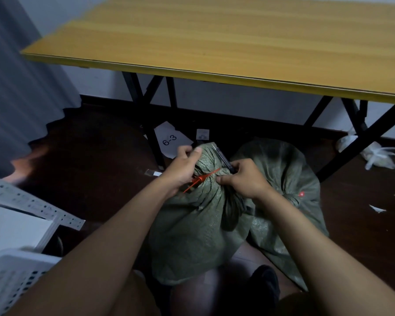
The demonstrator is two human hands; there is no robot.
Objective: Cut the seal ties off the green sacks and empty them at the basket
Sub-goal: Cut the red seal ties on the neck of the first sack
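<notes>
Basket (12,277) sits at 8 o'clock, ready for dumping. Dead centre, left hand (183,166) grips the sack (192,229) neck to keep the tie (200,180) taut; right hand (242,179) clutches a cutter (221,157).

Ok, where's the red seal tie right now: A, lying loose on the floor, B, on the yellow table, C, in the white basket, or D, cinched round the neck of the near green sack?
D: the red tie is wrapped round the gathered neck of the near sack, between the left hand, which grips the sack's top, and the right hand, which holds a dark cutter.
</notes>
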